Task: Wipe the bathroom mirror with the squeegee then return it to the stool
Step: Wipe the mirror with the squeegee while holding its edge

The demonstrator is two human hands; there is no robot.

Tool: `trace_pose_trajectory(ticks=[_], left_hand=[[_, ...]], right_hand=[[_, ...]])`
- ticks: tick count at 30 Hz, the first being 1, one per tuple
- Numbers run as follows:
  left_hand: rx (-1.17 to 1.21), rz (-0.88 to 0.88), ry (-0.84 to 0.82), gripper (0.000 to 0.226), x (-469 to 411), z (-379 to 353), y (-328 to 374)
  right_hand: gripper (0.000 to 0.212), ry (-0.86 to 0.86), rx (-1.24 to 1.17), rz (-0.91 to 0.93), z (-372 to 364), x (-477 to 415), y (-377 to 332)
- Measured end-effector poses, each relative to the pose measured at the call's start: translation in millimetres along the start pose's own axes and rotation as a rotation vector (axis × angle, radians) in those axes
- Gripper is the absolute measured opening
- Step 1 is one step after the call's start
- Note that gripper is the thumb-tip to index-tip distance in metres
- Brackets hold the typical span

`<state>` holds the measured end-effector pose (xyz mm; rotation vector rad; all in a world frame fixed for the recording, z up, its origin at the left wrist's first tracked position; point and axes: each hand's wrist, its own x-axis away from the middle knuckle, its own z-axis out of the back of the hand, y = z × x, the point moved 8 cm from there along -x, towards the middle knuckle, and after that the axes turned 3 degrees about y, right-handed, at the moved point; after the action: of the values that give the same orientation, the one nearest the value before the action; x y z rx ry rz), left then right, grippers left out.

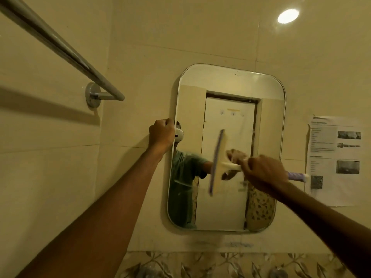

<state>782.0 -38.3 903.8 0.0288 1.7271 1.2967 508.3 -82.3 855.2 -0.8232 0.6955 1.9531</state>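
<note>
Cream tiled wall (pixel 140 37) fills your view, glossy, with one bright light spot (pixel 288 16) reflected high on the right. Along the bottom runs a border of leaf-patterned tiles (pixel 200 263).

Chrome towel rail (pixel 60 45): slants down from the top left corner and ends at a round wall mount left of the mirror.

Mirror (pixel 224 205): upright rectangle with rounded corners, fixed to the wall at centre. The glass reflects a pale door, part of a green shirt and a patch of patterned tile.

Printed paper sheet (pixel 331 157): stuck to the wall just right of the mirror, with text and small dark pictures, too blurred to read.

Squeegee (pixel 217 167): cream head with a purple blade edge, standing nearly upright with a slight tilt, laid against the glass about mid-mirror. Its handle runs off to the right through your fist, and the purple end pokes out beyond it, over the gap between mirror and paper. Head and handle are smeared by motion blur.

Right hand (pixel 265 173): your fingers are wrapped round the squeegee handle, in front of the mirror's right half.

Left hand (pixel 161 133): clenched in a fist, set against the mirror's left rim about halfway up, arm stretched out straight. Nothing shows in its grip.
</note>
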Motion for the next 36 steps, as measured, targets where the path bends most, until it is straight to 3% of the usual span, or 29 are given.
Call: trace_pose_trajectory(ticks=[3,6,10,15,18,22,26,31,34,36], left_hand=[[0.053,0.056,-0.022,0.039,0,0,-8],[0.068,0.082,-0.037,0.041,-2,-1,-11],[0.076,0.084,-0.033,0.038,-2,-3,-11],[0.078,0.097,-0.016,0.037,1,-1,-11],[0.071,0.095,-0.049,0.039,4,-1,-13],[0.072,0.122,-0.066,0.039,11,0,-24],[0.053,0.160,-0.068,0.035,29,0,-47],[0.056,0.164,-0.041,0.033,32,-3,-59],[0.050,0.151,-0.018,0.036,32,-2,-58],[0.041,0.150,-0.017,0.037,34,-1,-58]], right_hand=[[0.024,-0.009,-0.114,0.155,-4,-19,-77],[0.039,-0.013,-0.077,0.157,-24,-32,-103],[0.024,-0.088,-0.134,0.085,-26,-18,-56],[0.037,-0.127,-0.088,-0.124,-18,5,13],[0.036,-0.074,-0.034,-0.129,-12,9,15],[0.036,-0.068,-0.120,0.043,-9,10,-47],[0.035,-0.033,-0.136,0.102,-33,-8,-108],[0.028,-0.105,-0.244,0.014,-53,4,-54],[0.023,-0.137,-0.185,-0.050,-51,24,0],[0.031,-0.139,-0.116,-0.133,-51,37,30]])
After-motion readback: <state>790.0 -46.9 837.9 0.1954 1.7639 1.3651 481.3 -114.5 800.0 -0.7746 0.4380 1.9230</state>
